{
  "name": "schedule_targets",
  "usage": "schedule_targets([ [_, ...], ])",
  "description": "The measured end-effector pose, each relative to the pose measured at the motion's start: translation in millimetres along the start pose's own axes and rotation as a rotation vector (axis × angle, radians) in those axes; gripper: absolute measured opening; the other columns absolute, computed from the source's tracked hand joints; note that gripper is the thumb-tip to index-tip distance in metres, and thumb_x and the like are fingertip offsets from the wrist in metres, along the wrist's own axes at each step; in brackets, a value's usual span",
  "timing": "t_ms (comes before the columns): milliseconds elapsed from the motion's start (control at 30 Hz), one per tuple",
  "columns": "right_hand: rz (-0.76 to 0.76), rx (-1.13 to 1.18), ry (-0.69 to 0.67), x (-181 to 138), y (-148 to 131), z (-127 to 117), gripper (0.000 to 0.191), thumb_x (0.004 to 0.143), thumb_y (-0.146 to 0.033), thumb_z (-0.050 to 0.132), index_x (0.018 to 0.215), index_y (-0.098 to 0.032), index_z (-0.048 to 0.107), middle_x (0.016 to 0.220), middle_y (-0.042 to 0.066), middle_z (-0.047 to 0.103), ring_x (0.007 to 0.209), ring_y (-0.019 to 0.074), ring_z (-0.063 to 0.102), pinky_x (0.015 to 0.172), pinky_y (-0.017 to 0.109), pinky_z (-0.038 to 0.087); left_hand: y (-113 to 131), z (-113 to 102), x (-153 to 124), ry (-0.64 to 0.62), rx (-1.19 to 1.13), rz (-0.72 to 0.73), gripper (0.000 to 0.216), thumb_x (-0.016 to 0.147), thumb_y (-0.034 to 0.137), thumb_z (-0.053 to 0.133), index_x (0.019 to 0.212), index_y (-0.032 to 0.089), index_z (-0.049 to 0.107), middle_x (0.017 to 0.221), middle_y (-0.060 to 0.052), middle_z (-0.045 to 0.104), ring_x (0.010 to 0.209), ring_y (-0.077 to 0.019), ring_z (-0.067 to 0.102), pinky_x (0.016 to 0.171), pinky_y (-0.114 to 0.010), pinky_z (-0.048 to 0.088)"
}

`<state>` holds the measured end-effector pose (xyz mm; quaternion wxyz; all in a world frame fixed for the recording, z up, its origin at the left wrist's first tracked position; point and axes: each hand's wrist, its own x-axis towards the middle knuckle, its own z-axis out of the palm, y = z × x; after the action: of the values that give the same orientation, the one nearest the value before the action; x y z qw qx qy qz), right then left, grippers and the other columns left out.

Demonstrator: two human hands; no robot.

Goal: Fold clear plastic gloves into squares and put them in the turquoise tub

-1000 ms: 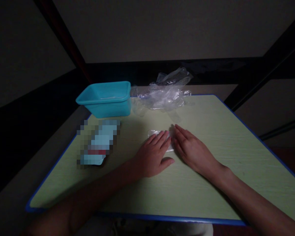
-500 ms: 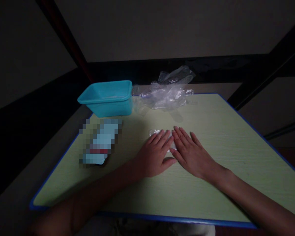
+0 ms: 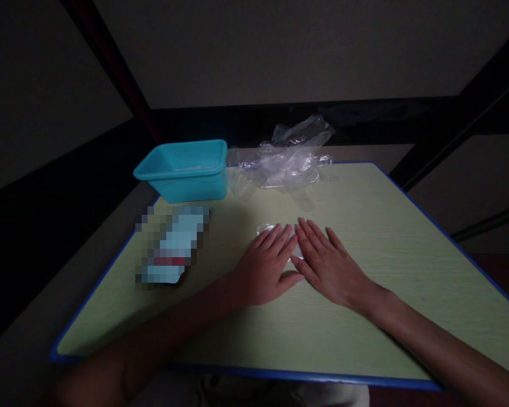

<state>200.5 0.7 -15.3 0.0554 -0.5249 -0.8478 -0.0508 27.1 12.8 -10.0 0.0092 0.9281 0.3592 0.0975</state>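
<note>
Both my hands lie flat side by side in the middle of the pale green table (image 3: 390,237). My left hand (image 3: 265,265) has its fingers stretched out and pressed on a small folded piece of clear plastic (image 3: 265,228), whose far corner shows beyond the fingertips. Beside it, my right hand (image 3: 326,260) is also flat with fingers apart, covering the right part of the same piece. Most of the plastic is hidden under the two hands.
A turquoise plastic tub (image 3: 184,169) stands at the table's far left. A heap of crumpled clear plastic (image 3: 286,155) lies at the far edge, right of the tub. A blurred packet (image 3: 172,246) lies left of my hands. The table has a blue rim.
My right hand has slid a little leftward, closer to my left hand, over the plastic piece. The left hand has stayed in place.
</note>
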Motion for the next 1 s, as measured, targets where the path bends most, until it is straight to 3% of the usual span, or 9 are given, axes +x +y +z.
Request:
schedule_targets([
  [200, -0.01, 0.021, 0.023, -1.4, 1.8, 2.0, 0.063, 0.093, -0.046, 0.02, 0.14, -0.005, 0.03, 0.146, 0.019, 0.026, 0.135, 0.029, 0.025, 0.105, 0.052, 0.026, -0.2, -1.2, 0.0, -0.01, -0.012, -0.003, 0.065, 0.09, 0.054, 0.033, 0.135, 0.007, 0.035, 0.147, -0.015, 0.028, 0.137, -0.0288, 0.021, 0.111, -0.043, 0.021],
  [600, 0.017, 0.023, -0.042, 0.8, -1.5, -5.8, 0.065, 0.092, -0.045, 0.023, 0.138, -0.001, 0.032, 0.146, 0.02, 0.024, 0.135, 0.0302, 0.025, 0.105, 0.051, 0.027, -7.1, -6.1, -4.8, -0.071, -0.007, -0.04, 0.065, 0.088, 0.051, 0.042, 0.137, 0.01, 0.034, 0.147, -0.014, 0.028, 0.136, -0.0353, 0.019, 0.107, -0.048, 0.025],
  [833, 0.027, 0.046, -0.021, 0.2, -2.3, -5.3, 0.066, 0.092, -0.047, 0.021, 0.138, -0.001, 0.033, 0.145, 0.021, 0.027, 0.135, 0.0302, 0.026, 0.105, 0.052, 0.026, -11.5, -17.1, -9.9, -0.183, 0.033, -0.139, 0.072, 0.086, 0.054, 0.043, 0.137, 0.005, 0.03, 0.147, -0.019, 0.025, 0.136, -0.0345, 0.021, 0.106, -0.05, 0.026],
  [1000, 0.031, 0.06, -0.018, -0.1, -1.1, -4.2, 0.065, 0.092, -0.047, 0.023, 0.139, -0.003, 0.031, 0.146, 0.02, 0.028, 0.136, 0.0282, 0.024, 0.107, 0.05, 0.023, -15.4, -18.9, -14.0, -0.183, 0.057, -0.144, 0.075, 0.087, 0.057, 0.036, 0.137, 0.002, 0.027, 0.145, -0.024, 0.026, 0.136, -0.0341, 0.022, 0.103, -0.052, 0.028],
])
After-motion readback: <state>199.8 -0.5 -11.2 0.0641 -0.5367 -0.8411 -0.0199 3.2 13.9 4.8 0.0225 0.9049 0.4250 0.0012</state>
